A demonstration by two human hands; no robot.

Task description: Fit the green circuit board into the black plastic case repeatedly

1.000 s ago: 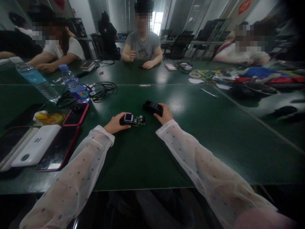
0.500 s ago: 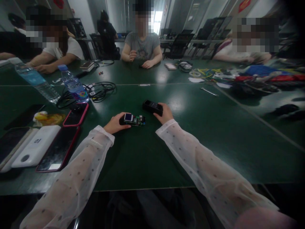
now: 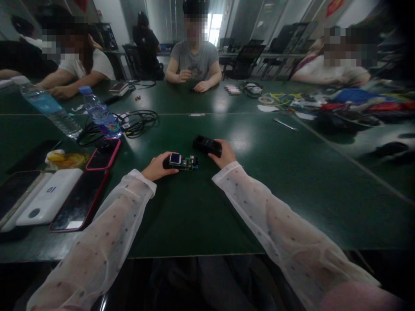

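**At a green table (image 3: 188, 224), two hands held a circuit board (image 3: 187, 163) and a black casing (image 3: 205, 144)**

From the head view, the left hand (image 3: 158, 167) had its fingers curled around the left end of the circuit board, the thumb lying along the near edge. A small screen (image 3: 175, 159) with a pale frame faced up on the board, close to those fingers, and bare components showed toward the other end. The right hand (image 3: 226, 153) gripped the right end of the black casing between thumb and fingers. The casing sat slightly farther away and to the right of the board, near it but apart. Whether either piece touched the tabletop could not be told.

Sheer dotted sleeves (image 3: 106, 233) covered both forearms. On the left lay a pink-edged phone (image 3: 103, 157), a red-edged phone (image 3: 79, 201) and a white device (image 3: 48, 198) just beside it. Behind these stood two plastic bottles (image 3: 101, 115), with black cables (image 3: 142, 117) near the closer one. Off to the right lay a metal tool (image 3: 285, 125), well apart from the hands. Across the table sat a person in a grey T-shirt (image 3: 194, 60), both hands near the table edge.
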